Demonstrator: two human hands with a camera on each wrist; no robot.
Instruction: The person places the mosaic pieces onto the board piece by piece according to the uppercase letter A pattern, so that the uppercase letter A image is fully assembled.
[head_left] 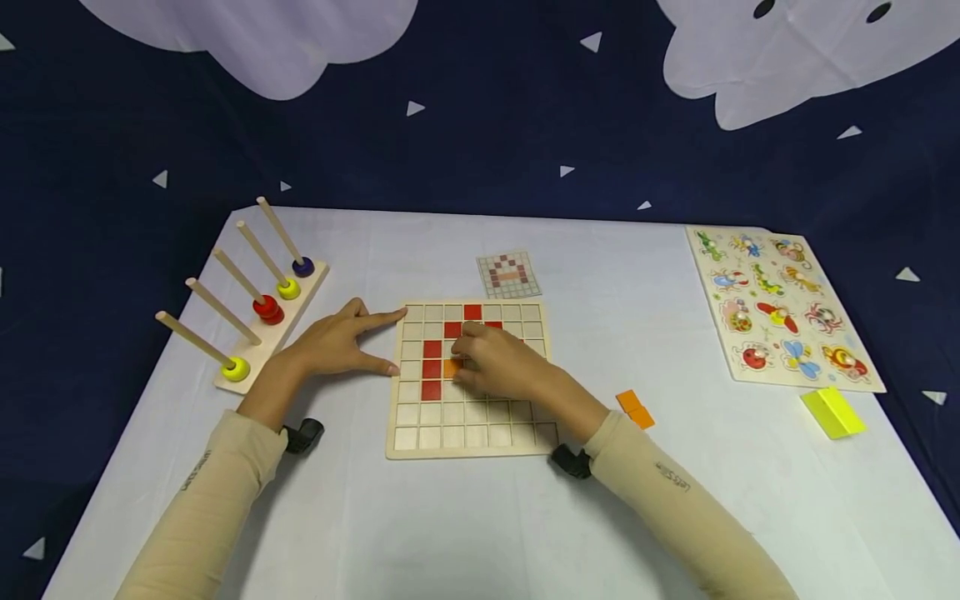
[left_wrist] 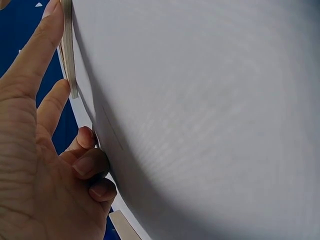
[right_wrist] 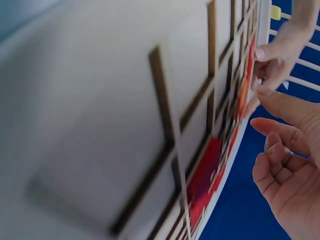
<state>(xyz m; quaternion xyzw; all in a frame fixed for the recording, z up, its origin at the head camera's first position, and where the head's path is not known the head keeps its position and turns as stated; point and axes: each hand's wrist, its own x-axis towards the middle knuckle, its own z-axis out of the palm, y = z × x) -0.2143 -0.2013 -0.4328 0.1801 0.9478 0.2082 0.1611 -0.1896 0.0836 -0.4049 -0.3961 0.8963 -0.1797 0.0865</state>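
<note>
A square wooden grid board (head_left: 429,437) lies on the white table, with several red tiles (head_left: 431,389) in its cells. One orange tile (head_left: 452,368) sits in a cell near the middle, partly covered by my right hand (head_left: 498,362). In the right wrist view, the right thumb (right_wrist: 280,105) is close to the orange tile (right_wrist: 243,97), apart from the index finger. My left hand (head_left: 337,340) rests at the board's left edge, touching it with outstretched thumb and index finger; its other fingers are curled in the left wrist view. Cells under the right hand are hidden.
Two orange tiles (head_left: 635,409) lie right of the board. A small pattern card (head_left: 510,275) is behind it. A peg stand (head_left: 272,337) with coloured rings stands left. At the right are an insect picture board (head_left: 783,312) and a folded yellow piece (head_left: 834,412).
</note>
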